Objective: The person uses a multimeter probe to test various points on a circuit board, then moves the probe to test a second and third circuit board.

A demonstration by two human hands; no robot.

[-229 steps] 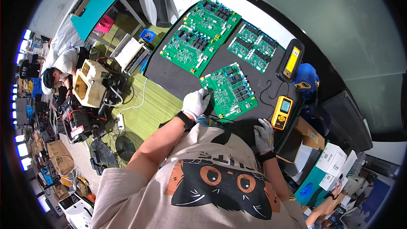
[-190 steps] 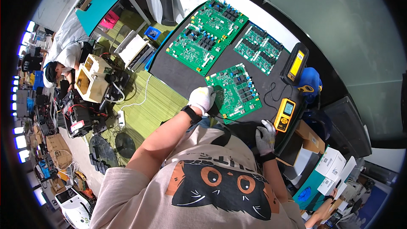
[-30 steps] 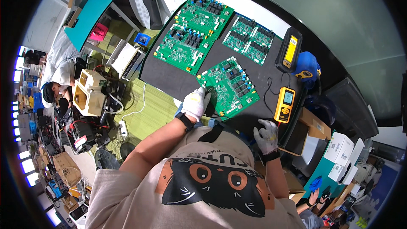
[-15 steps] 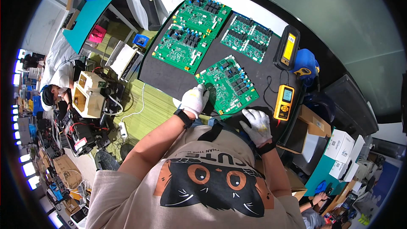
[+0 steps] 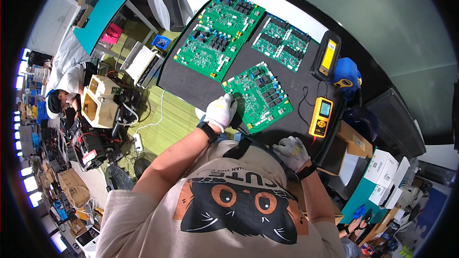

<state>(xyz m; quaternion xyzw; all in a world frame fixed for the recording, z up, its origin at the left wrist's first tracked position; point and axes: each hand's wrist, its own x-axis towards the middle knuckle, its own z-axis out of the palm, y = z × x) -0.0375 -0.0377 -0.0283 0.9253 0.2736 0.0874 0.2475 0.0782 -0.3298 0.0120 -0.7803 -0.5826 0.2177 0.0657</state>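
In front of me a green circuit board (image 5: 258, 98) lies at an angle on the dark mat, with black relays and blue parts along its right side. My left hand (image 5: 221, 112), in a white glove, is closed at the board's left edge, its fingertips partly hidden. My right hand (image 5: 292, 153), also gloved, is at the table's front edge, below and apart from the board. Its fingers are loosely bent and apart, and nothing shows in them. A yellow handheld meter (image 5: 321, 117) with a lit screen lies right of the board, a black cable beside it.
Larger green boards (image 5: 205, 51) lie at the back left of the mat (image 5: 191, 83). A panel of smaller boards (image 5: 280, 43) lies behind the middle one. A black-and-yellow device (image 5: 327, 56) and a blue tool (image 5: 346, 75) stand at right. Open cardboard boxes (image 5: 355, 139) stand beyond the right edge.
My right hand has drawn back from the board's near corner toward the table's front edge, its fingers bending more. My left hand stays at the board's left edge.
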